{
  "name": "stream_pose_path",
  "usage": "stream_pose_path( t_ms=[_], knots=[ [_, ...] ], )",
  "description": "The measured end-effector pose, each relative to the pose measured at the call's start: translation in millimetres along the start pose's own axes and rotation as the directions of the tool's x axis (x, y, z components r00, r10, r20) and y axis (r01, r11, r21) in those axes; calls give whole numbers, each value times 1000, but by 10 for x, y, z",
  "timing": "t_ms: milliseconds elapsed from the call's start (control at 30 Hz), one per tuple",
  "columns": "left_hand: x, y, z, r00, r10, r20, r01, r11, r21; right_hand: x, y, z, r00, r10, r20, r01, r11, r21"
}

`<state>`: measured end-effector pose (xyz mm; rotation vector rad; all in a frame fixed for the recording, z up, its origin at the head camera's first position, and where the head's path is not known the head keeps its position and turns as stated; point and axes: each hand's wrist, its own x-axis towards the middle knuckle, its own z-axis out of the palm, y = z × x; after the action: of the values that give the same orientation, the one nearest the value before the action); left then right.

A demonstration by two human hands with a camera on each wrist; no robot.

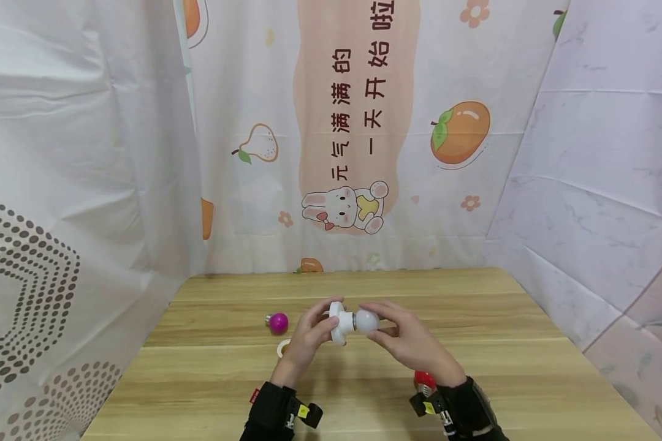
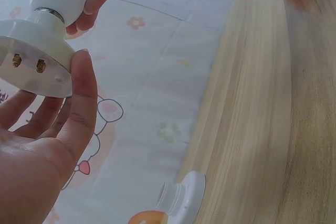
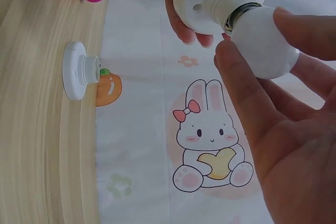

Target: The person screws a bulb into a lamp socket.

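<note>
Above the table, my left hand (image 1: 307,334) grips a white lamp socket (image 1: 338,324) by its round base, thumb on one side and fingers on the other. Two brass terminals show on the socket's underside in the left wrist view. My right hand (image 1: 405,337) pinches a white light bulb (image 1: 367,321) by its globe between thumb and fingers. The bulb's metal screw base points into the socket's mouth (image 3: 223,17), with a strip of its metal still visible at the rim. Bulb and socket lie in one line, roughly level in the head view.
A magenta bulb (image 1: 278,323) lies on the wooden table (image 1: 226,380) left of my hands. Nearby, a second white lamp socket (image 3: 74,71) stands partly behind my left wrist in the head view. A red bulb (image 1: 425,380) lies beside my right wrist. Printed curtains (image 1: 243,202) surround the table.
</note>
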<state>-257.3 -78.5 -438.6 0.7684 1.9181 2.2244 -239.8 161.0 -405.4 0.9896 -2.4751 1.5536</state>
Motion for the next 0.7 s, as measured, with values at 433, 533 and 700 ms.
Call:
stream_pose_path(
  t_ms=[433, 533, 700],
  knots=[
    [-4, -8, -5, 1000, -14, -1, 14, 1000, -10, -7, -12, 18, 998, 42, -42, -44, 998, -49],
    [-1, -10, -8, 1000, -15, -2, 15, 1000, -10, -5, -12, 24, 998, 5, -67, -8, 999, -44],
    [3, -10, -5, 1000, -16, -3, 16, 1000, -12, -4, -10, 27, 986, -121, -117, 116, 992, -47]
  ],
)
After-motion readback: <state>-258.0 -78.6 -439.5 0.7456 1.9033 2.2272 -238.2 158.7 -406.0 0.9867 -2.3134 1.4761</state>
